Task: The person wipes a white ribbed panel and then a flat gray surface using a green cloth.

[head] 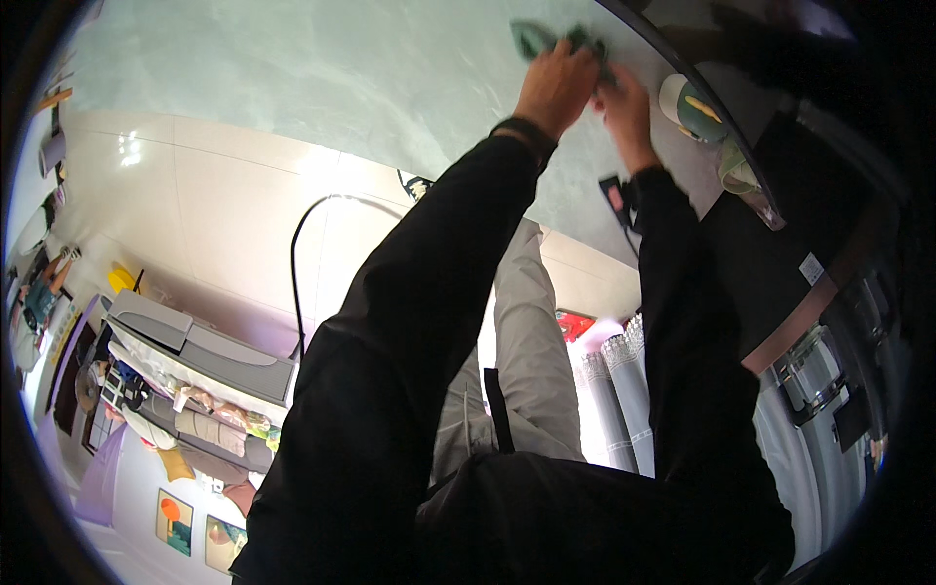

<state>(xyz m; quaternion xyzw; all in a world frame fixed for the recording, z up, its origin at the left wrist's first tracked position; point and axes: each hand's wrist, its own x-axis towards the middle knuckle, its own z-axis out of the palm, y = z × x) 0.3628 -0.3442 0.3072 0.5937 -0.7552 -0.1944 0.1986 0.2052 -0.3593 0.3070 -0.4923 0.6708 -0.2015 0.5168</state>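
Both hands meet over the pale green marbled tabletop [292,80] near the top of the head view. My left hand [557,84] is closed on a dark green item [534,40], blurred, perhaps of cloth; its exact kind cannot be told. Close beside it on the right, my right hand [625,106] has its fingers at the same item's lower right part. The fingertips of both hands are partly hidden or blurred. A small black device [616,201] with a cable hangs by my right wrist.
A green and white cap [691,108] lies right of my right hand, with a light green item [737,168] beside it. A dark curved edge [687,66] passes over them. Farther off are a grey cabinet [234,358] and a person [40,292] at far left.
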